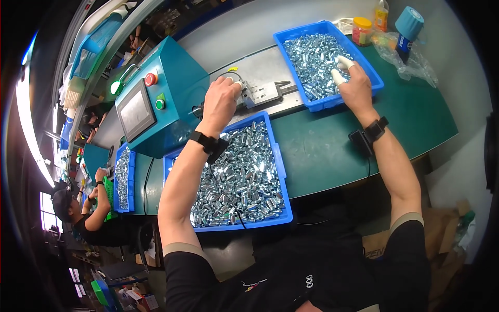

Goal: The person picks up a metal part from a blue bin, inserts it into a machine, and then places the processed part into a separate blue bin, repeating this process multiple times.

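My left hand [221, 101] is at the metal fixture [265, 92] beside the teal machine [174, 78]. Its fingers are curled together, and whatever they hold is hidden. On the right, my right hand [356, 88] reaches over the far blue tray [318, 107]. White finger cots cover its thumb and a finger, which are spread apart just over the small shiny metal sleeves [313, 62] heaped there. A nearer blue tray [285, 192], full of similar metal sleeves [239, 182], lies under my left forearm.
The machine carries a screen [136, 110], a red button [150, 79] and a green one [160, 104]. A yellow-lidded jar [362, 32] and a blue cup on a bottle [409, 23] stand back right. Dark cables hang from both wrist straps. A co-worker [78, 210] sits left.
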Tool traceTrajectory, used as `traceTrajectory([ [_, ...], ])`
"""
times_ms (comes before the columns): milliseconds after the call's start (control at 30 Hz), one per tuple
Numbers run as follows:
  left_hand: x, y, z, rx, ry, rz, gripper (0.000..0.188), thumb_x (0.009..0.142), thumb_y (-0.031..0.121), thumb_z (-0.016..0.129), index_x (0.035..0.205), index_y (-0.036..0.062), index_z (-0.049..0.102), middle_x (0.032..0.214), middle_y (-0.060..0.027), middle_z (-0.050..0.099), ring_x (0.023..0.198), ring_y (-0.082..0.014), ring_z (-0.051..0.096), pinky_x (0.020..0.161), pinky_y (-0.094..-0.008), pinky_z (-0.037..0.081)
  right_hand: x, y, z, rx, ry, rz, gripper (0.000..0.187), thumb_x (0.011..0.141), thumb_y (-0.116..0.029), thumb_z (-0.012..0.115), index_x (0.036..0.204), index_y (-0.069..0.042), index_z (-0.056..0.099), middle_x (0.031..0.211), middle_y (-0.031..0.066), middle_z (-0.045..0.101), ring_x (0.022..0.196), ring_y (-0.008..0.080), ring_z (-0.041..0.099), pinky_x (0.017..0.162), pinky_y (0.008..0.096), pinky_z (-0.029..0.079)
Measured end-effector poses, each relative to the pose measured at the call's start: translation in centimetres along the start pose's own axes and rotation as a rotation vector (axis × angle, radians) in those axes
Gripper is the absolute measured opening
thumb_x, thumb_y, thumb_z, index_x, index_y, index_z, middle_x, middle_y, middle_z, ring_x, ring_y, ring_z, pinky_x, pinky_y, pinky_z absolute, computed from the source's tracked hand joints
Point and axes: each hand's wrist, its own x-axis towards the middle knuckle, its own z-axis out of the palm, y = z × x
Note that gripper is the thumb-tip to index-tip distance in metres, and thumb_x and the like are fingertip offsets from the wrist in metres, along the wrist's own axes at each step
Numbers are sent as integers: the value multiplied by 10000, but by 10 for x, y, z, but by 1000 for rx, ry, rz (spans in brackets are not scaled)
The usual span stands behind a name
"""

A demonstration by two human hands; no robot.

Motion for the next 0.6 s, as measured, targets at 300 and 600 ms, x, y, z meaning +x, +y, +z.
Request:
traceTrajectory([
  [300,-9,-2,3,-54,25,-33,69,857,20,633,867,72,678,868,-106,619,938,-330,614,837,-458,515,1,-38,4,197,-46,-106,381,955,-89,766,1328,-30,716,1114,155,747,1034,304,737,925,388,577],
  [600,-2,2,1,-35,77,50,40,866,23,672,857,45,640,841,-114,597,907,-339,608,822,-452,518,0,-88,27,291,-101,-185,333,953,-89,754,1279,-28,727,1093,164,735,1007,325,727,905,379,575],
])
